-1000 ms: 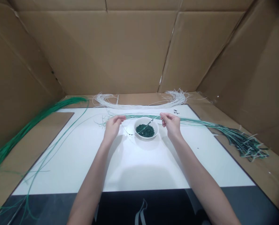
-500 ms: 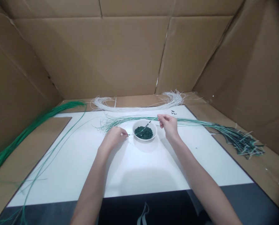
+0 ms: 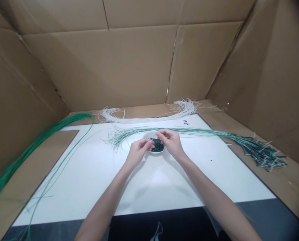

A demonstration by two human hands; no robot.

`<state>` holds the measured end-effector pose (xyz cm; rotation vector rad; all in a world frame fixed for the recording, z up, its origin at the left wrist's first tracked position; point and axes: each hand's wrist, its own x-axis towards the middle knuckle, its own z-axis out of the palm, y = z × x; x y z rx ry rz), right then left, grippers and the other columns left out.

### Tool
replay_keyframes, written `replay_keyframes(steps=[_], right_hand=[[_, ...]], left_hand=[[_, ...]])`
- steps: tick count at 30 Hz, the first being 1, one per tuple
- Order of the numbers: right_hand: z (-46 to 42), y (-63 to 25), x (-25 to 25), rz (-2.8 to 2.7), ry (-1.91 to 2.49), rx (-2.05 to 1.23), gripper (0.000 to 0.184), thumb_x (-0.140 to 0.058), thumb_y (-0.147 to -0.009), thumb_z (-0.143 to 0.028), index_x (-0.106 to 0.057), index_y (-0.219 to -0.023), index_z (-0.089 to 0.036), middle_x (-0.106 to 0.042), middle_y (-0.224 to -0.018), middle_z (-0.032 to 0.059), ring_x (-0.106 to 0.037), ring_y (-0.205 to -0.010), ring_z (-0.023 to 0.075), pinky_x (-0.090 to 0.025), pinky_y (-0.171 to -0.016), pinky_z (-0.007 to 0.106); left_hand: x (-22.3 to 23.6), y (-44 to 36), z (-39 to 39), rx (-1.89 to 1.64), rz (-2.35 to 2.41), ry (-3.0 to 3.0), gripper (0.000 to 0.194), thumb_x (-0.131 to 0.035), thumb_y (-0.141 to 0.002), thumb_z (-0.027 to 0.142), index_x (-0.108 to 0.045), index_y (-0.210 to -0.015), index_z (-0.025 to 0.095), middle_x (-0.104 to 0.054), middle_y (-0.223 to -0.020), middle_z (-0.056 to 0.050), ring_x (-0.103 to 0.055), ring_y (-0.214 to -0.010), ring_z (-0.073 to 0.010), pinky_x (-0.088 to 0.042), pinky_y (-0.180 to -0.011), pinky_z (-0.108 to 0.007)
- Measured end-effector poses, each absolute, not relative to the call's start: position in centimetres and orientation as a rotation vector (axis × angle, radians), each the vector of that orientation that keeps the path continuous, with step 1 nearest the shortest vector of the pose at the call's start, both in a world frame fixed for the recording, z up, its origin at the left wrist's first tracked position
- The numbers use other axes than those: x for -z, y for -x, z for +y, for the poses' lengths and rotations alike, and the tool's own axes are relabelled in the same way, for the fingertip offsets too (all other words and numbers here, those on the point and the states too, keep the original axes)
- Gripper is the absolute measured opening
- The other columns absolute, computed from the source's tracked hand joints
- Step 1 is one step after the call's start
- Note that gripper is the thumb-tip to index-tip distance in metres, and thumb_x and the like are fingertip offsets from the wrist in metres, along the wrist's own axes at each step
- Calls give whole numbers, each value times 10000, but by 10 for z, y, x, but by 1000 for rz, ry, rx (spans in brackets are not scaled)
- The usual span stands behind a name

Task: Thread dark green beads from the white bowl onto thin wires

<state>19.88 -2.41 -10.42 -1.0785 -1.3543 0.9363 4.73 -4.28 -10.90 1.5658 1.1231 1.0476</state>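
Note:
A small white bowl (image 3: 157,151) of dark green beads (image 3: 159,146) sits mid-table on the white board (image 3: 149,180). My left hand (image 3: 137,153) and my right hand (image 3: 170,143) meet over the bowl, fingers pinched together. Between them they hold a thin string, which is barely visible here. Both hands partly hide the bowl. Behind them lies a bundle of green-white strings (image 3: 189,131) stretched across the board.
A curved bundle of white strings (image 3: 149,115) lies at the back. Beaded strands (image 3: 261,152) pile at the right. A thick bunch of green strings (image 3: 26,154) runs along the left. A few loose beads (image 3: 185,123) lie nearby. Cardboard walls (image 3: 129,63) enclose the table.
Both hands have come together over the bowl; a second ago they were spread apart with the beaded string stretched between them.

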Motion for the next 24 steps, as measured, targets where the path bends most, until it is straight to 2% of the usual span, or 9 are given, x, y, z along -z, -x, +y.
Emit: replay_keyframes(steps=[3, 8, 13, 16, 19, 24], right_hand=[[-23, -199, 107, -1328, 1036, -1019, 333, -571, -701, -464, -617, -678, -135, -567, -599, 17, -428, -447, 73, -330, -392, 193], [-18, -200, 107, -1220, 994, -1250, 482, -479, -725, -560, -661, -737, -114, -621, -679, 66, -475, -454, 80, -321, -354, 183], [-21, -198, 108, -1404, 1057, -1180, 363, -567, -713, -429, -684, -862, -119, -629, -675, 46, -424, -416, 53, -339, -383, 187], [-24, -196, 109, -1483, 1060, -1034, 339, -574, -720, -375, -673, -956, -153, -655, -897, 77, -475, -482, 65, -369, -412, 193], [-25, -196, 110, -1506, 1038, -963, 307, -554, -733, -379, -689, -920, -177, -628, -1038, 83, -510, -537, 82, -380, -414, 197], [-26, -196, 108, -1461, 1058, -972, 307, -581, -705, -373, -692, -893, -158, -654, -886, 79, -492, -531, 89, -370, -402, 191]], left_hand=[[115, -47, -39, -1092, 1074, -1417, 281, -558, -739, 377, -642, -786, 113, -642, -693, -55, -531, -557, -106, -431, -557, -220], [116, -44, -37, -1126, 1089, -1375, 243, -556, -733, 357, -639, -771, 131, -614, -661, -18, -453, -498, -69, -357, -473, -188], [115, -43, -37, -1146, 1100, -1371, 261, -548, -730, 364, -646, -793, 131, -604, -656, -12, -429, -498, -64, -334, -477, -187], [116, -42, -36, -1138, 1106, -1370, 292, -549, -723, 382, -658, -805, 125, -606, -662, -21, -419, -498, -67, -323, -472, -192], [117, -42, -36, -1128, 1123, -1364, 291, -549, -717, 377, -660, -804, 122, -606, -654, -24, -410, -491, -69, -319, -470, -195], [115, -43, -37, -1107, 1144, -1394, 274, -538, -728, 364, -654, -798, 126, -611, -668, -29, -420, -503, -74, -327, -474, -193]])
